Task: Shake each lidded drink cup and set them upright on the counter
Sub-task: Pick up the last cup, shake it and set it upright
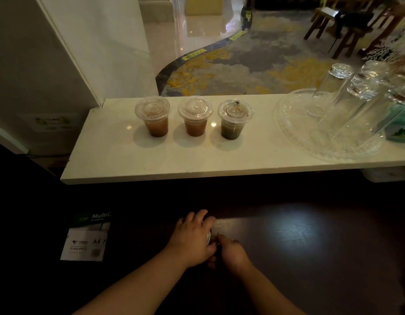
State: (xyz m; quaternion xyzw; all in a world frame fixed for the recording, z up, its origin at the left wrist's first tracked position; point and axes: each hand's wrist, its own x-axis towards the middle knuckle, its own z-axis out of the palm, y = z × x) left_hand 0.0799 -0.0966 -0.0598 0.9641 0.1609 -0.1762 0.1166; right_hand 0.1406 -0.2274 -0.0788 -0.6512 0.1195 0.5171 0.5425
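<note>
Row, upper middle of frame: left brown cup (152, 119), middle brown cup (195, 118) and green cup (234, 121) stand upright and lidded on the white worktop (174, 160) | Lower centre, over the dark worktop (288, 235): fourth cup (209, 238), only its clear rim visible | My left hand (192, 237): curled over its top, gripping | My right hand (232, 254): just beside, fingers curled; I cannot tell its hold.
</note>
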